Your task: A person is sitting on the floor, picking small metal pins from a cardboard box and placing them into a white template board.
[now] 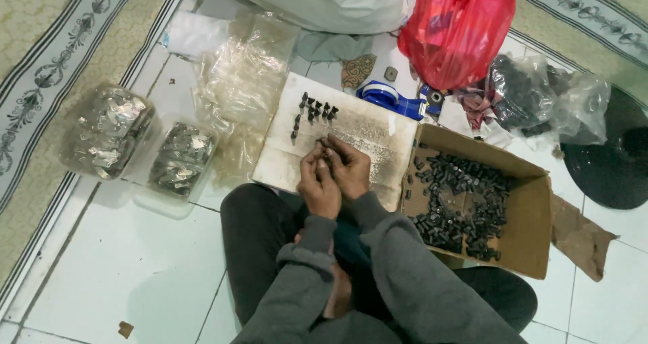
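Head view looks down on a seated person whose left hand (317, 184) and right hand (349, 167) meet over a white board (378, 138), fingertips pressed together and pinching something small; the piece itself is too small to make out. Just beyond the fingers, a cluster of small dark parts (314, 111) stands on the board. Those look easy to knock over if a knuckle or sleeve brushes them, and a pinched piece slipping loose could roll off the board's edge onto the floor. A cardboard box (526, 243) of loose black pieces (462, 205) sits touching the board's right side, beside the right knee; a nudge of that leg could likely tip or scatter it. Left of the board lie two clear bags of metal bits (106, 133) and crumpled plastic (239, 81). Everything rests on a white tiled floor (135, 270), with patterned rugs (40, 60) on both sides, a red bag (455, 27) and a blue tape dispenser (391, 99) farther off.
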